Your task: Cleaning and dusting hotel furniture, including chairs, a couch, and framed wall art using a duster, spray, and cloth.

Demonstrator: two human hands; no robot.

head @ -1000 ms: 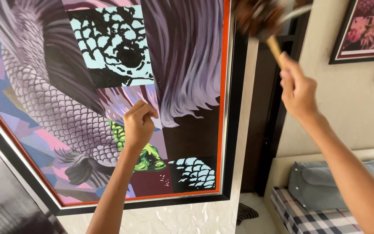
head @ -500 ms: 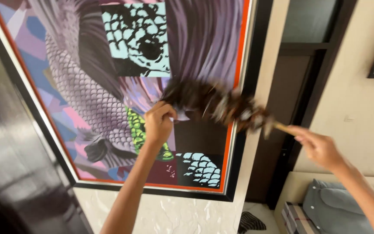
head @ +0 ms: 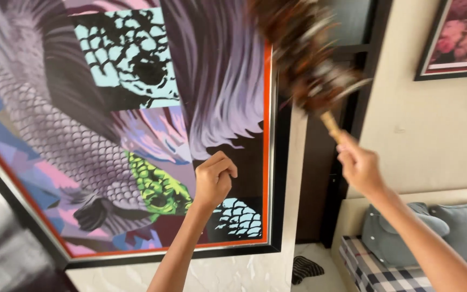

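Duster (head: 304, 59) now higher, beside painting (head: 136, 124)

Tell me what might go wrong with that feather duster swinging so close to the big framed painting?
1. The feather duster is blurred with motion by the painting's black frame; its wooden handle might knock the frame.
2. The left hand presses a fist on the painting, which might mark or tilt it.
3. The right hand grips only the handle's end, so the duster could slip.
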